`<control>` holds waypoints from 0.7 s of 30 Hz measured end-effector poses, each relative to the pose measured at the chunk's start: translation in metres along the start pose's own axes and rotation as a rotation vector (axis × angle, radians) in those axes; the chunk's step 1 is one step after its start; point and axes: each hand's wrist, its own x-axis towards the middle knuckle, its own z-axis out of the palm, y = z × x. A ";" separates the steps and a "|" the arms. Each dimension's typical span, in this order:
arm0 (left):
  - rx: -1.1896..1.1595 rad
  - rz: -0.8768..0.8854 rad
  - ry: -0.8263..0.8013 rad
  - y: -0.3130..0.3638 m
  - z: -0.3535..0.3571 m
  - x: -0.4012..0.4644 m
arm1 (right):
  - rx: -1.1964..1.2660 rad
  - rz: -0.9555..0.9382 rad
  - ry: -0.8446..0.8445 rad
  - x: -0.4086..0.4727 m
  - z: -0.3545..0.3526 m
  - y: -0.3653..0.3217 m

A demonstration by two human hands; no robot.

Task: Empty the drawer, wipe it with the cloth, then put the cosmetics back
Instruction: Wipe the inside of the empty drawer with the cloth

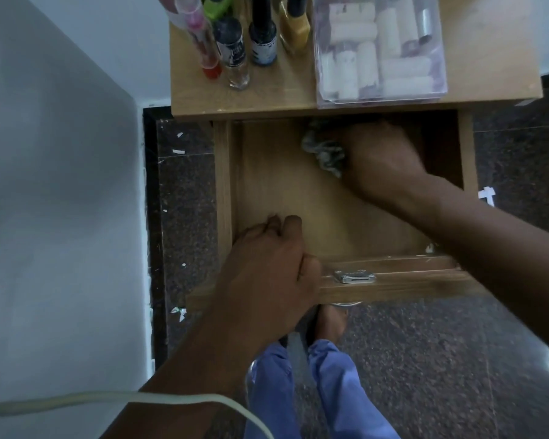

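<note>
You are looking down into the pulled-out light wooden drawer (276,185), its bare floor showing. The crumpled grey cloth (324,150) is lying bunched on that floor near the back, right of the middle. The cosmetics, a cluster of small upright glass bottles with dark caps (244,42), are standing on the bench (267,96) top at its left.

cloth (324,152) in drawer (298,191) rear | bottles (251,42) left, box (381,49) right on tabletop (267,96) behind

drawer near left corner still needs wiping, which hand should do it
Right. The right hand already presses the cloth onto the drawer floor, so it can sweep across. The left hand grips the front edge, steadying it.
</note>
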 end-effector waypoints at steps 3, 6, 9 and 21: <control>-0.091 0.001 0.093 -0.004 -0.005 0.001 | 0.051 -0.264 -0.085 0.014 0.020 -0.030; -0.135 -0.001 0.271 -0.001 -0.009 0.002 | 0.047 -0.351 -0.127 -0.007 0.022 -0.031; -0.108 0.020 0.298 -0.004 -0.011 0.009 | 0.055 -0.454 -0.238 -0.047 0.007 -0.013; 0.305 0.121 -0.012 -0.018 -0.036 0.065 | 0.010 -0.174 -0.011 -0.039 0.019 -0.010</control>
